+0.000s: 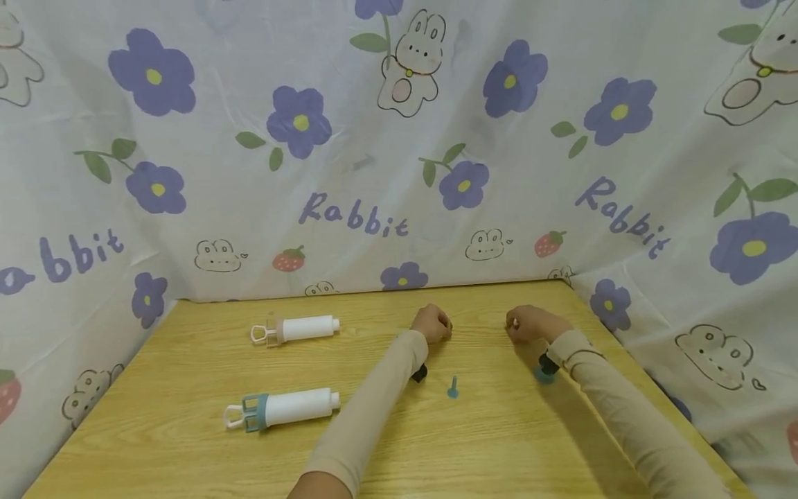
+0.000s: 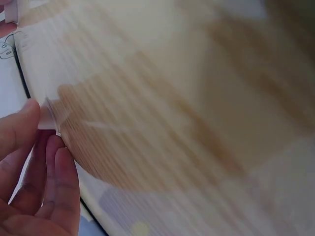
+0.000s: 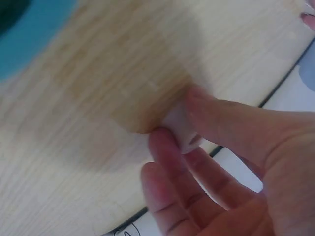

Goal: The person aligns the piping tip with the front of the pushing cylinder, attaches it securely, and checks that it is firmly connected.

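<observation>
My left hand point(image 1: 431, 324) is over the far middle of the table. In the left wrist view its thumb and fingers pinch a small pale piece point(image 2: 47, 117), mostly covered by the fingertips. To its right, my right hand point(image 1: 531, 324) pinches a small whitish piece point(image 3: 181, 125) between thumb and fingers. The kind of either piece cannot be made out. A teal round part point(image 1: 544, 376) lies under the right wrist, partly hidden by the wrist camera. Between the forearms is a small teal part with a thin stem point(image 1: 453, 389).
Left of the left arm lie two white tubes with looped handles: one with a beige collar point(image 1: 308, 328) farther back, one with a teal collar point(image 1: 298, 406) nearer. They rest on the wood-grain table point(image 1: 162, 388). A flower-and-rabbit printed curtain point(image 1: 349, 173) surrounds its back and sides.
</observation>
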Demonstrator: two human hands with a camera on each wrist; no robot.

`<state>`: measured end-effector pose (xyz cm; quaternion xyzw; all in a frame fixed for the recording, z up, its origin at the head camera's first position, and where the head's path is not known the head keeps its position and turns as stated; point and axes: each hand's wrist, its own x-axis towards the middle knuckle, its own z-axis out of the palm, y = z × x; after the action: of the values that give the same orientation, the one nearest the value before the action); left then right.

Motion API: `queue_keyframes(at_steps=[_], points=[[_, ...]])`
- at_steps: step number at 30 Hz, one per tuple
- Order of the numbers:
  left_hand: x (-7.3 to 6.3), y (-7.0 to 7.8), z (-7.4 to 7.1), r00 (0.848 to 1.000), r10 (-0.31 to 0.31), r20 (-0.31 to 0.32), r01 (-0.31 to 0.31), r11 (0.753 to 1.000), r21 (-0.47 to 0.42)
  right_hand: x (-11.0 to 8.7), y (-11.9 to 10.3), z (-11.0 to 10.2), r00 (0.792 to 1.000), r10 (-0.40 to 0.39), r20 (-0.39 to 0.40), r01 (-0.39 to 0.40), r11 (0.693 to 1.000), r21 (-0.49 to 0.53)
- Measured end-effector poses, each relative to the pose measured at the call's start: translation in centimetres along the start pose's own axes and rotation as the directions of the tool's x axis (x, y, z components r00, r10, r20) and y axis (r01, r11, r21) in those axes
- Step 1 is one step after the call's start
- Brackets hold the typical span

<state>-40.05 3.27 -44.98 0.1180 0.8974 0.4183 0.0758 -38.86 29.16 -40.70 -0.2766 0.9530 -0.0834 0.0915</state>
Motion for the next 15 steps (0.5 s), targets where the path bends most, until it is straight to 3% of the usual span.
queue_keyframes(at_steps=[3,6,10,12,15], points=[[0.2,-0.1,0.0,1.000,0.014,-0.008,-0.014,0.999,0.030,1.0,0.8,0.6,1.000,0.009,-0.010,-0.009,1.000,-0.020],[0.1,-0.3,-0.2,1.000,0.025,0.010,-0.025,0.998,0.049,1.6,1.2,0.7,1.000,0.025,-0.008,-0.025,0.999,0.037],[-0.4,-0.2,-1.6,0.997,0.035,0.070,-0.041,0.996,0.080,1.6,0.9,0.2,0.997,-0.029,-0.071,0.039,0.990,0.134],[-0.7,0.2,-2.8,0.994,0.039,0.105,-0.048,0.995,0.086,1.5,0.5,-0.3,0.991,-0.065,-0.117,0.089,0.972,0.217],[-1.4,1.2,-4.8,0.989,0.036,0.145,-0.047,0.996,0.073,1.4,-0.4,-1.2,0.986,-0.076,-0.150,0.129,0.916,0.379]])
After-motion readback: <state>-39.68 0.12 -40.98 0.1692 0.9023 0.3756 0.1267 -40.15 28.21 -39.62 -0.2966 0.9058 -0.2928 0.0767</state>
